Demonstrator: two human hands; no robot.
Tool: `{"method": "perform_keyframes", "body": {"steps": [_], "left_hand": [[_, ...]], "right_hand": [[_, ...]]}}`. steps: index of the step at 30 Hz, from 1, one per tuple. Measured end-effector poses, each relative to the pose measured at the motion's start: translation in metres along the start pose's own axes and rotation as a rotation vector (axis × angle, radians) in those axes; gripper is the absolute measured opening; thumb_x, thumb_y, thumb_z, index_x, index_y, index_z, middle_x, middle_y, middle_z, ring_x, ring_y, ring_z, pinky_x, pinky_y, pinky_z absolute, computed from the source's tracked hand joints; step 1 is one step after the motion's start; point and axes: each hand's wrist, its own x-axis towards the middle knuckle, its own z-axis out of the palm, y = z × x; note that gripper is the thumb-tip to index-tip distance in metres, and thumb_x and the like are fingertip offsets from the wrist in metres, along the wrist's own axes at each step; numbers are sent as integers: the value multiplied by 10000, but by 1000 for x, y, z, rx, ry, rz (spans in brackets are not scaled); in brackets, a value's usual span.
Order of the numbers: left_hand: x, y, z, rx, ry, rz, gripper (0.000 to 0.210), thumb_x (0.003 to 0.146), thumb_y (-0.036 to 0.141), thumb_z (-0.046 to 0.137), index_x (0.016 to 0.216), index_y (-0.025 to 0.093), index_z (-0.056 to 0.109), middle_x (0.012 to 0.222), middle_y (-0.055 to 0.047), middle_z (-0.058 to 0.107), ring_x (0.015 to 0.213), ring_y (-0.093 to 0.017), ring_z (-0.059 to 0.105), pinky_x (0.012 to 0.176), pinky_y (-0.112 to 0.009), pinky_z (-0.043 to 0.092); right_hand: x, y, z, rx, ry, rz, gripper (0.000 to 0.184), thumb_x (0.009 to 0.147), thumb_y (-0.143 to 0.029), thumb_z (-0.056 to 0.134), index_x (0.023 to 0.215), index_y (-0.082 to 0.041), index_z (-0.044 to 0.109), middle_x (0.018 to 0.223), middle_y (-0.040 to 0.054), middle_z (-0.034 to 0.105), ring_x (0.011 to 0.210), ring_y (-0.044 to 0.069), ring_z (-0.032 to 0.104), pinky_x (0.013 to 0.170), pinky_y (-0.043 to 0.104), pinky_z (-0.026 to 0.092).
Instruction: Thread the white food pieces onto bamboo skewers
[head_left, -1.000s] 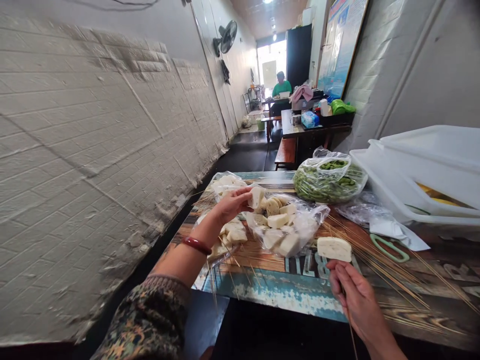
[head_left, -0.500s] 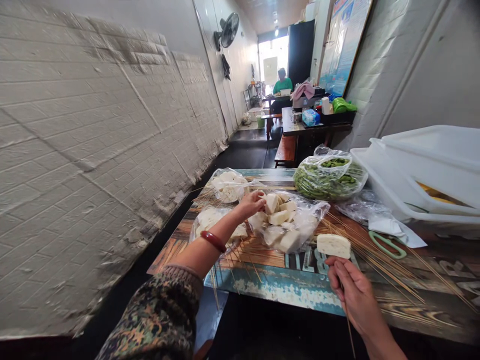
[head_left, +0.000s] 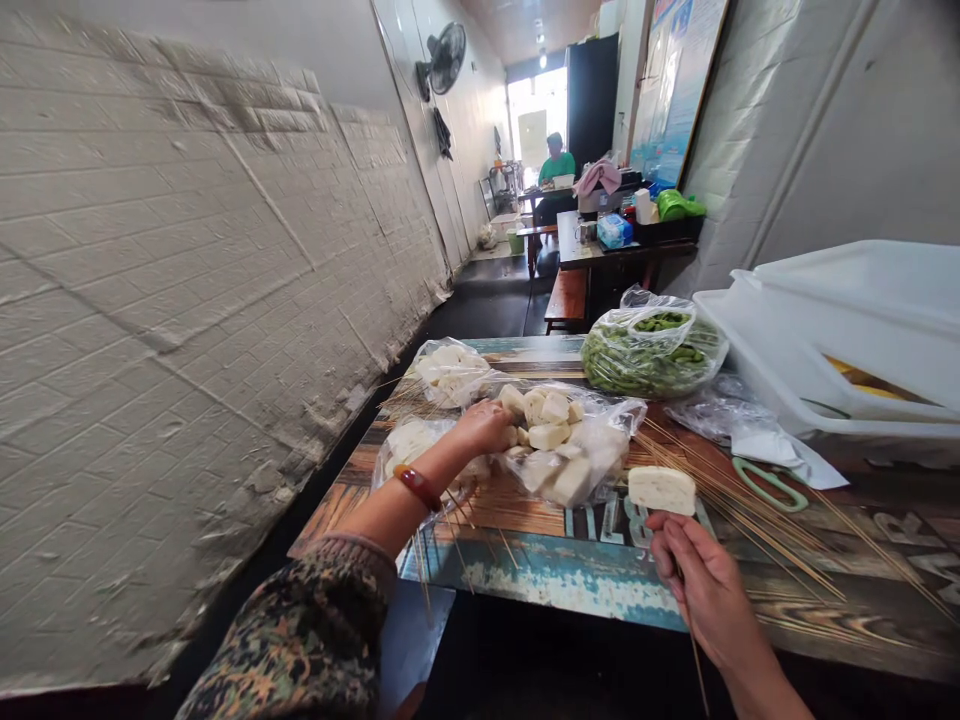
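Note:
My right hand [head_left: 697, 570] is closed around a thin bamboo skewer [head_left: 699, 660] held near the front edge of the table. On its upper end sits a thick, pale white food slice [head_left: 662, 490] with a slightly pitted face. My left hand [head_left: 486, 428] reaches into an open clear plastic bag [head_left: 611, 450] heaped with white food chunks [head_left: 549, 436]. Its fingers are curled at the bag's left side, among the chunks, and the fingertips are mostly hidden. What they grip cannot be made out.
Two more bags of white pieces [head_left: 450, 370] lie at the left, with skewers around them. Loose bamboo skewers [head_left: 750, 525], green-handled scissors [head_left: 772, 490], a bag of green vegetables [head_left: 652, 350] and white plastic bins [head_left: 840, 340] are to the right. A person [head_left: 556, 165] sits far back.
My left hand has pushed a little lower and its fingers have curled in among the chunks, shifting some. The right hand still holds the skewer with its slice. The view has shifted slightly.

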Motion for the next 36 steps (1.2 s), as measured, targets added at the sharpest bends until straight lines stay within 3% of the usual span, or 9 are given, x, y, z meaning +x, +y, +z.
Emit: {"method": "perform_keyframes", "body": {"steps": [9,15,21,24,26,29,33,36], "left_hand": [[-17,-3,-19,-163,-9,6,319,590,200,711,908,227,709,814,-11,695,803,-213,621,711,-274,426],[-22,-18,-24,-456,-29,10,209,598,196,675,807,183,688,758,-7,683,692,-171,590,635,-265,429],[-37,-20,-40,-850,75,10,298,724,374,690,902,168,568,804,-13,657,723,-138,610,692,-266,488],[-44,-10,-49,-1292,192,-69,386,704,425,778,869,168,542,751,17,614,665,-107,586,669,-255,507],[-48,1,-52,-1471,212,-106,416,694,446,806,867,167,550,741,21,603,641,-109,585,638,-273,535],[-59,21,-55,-1606,173,-119,400,731,457,783,907,169,569,785,-6,626,652,-148,629,585,-310,568],[-83,44,-56,-1759,136,-151,294,814,417,711,932,175,594,781,-30,648,599,-138,629,459,-220,493],[-103,55,-53,-1839,136,-204,295,820,378,702,1024,184,613,817,-50,675,641,-148,655,474,-209,487]], "right_hand": [[2,0,1,-11,-6,-13,370,866,-554,672,929,-189,663,561,-50,466,446,76,333,386,199,259],[0,0,1,5,-12,-13,327,904,-520,645,956,-197,649,570,-55,449,468,76,334,402,189,257],[1,3,0,-8,-12,-15,306,912,-505,643,981,-207,638,582,-53,459,483,77,339,411,182,259],[0,2,0,-11,-10,-13,312,907,-507,648,974,-202,640,584,-53,463,474,73,328,414,188,255],[0,1,1,-11,-11,-12,317,903,-510,650,972,-200,637,587,-50,469,470,74,325,417,193,254],[-1,0,3,-22,-3,-30,329,895,-521,653,961,-200,632,585,-45,476,470,79,333,413,195,259],[-2,0,4,-62,7,-48,355,871,-551,662,948,-205,639,571,-50,465,456,75,328,388,184,245],[-7,-3,7,-90,9,-42,380,834,-572,692,926,-205,661,552,-58,439,445,69,317,380,178,240]]}}
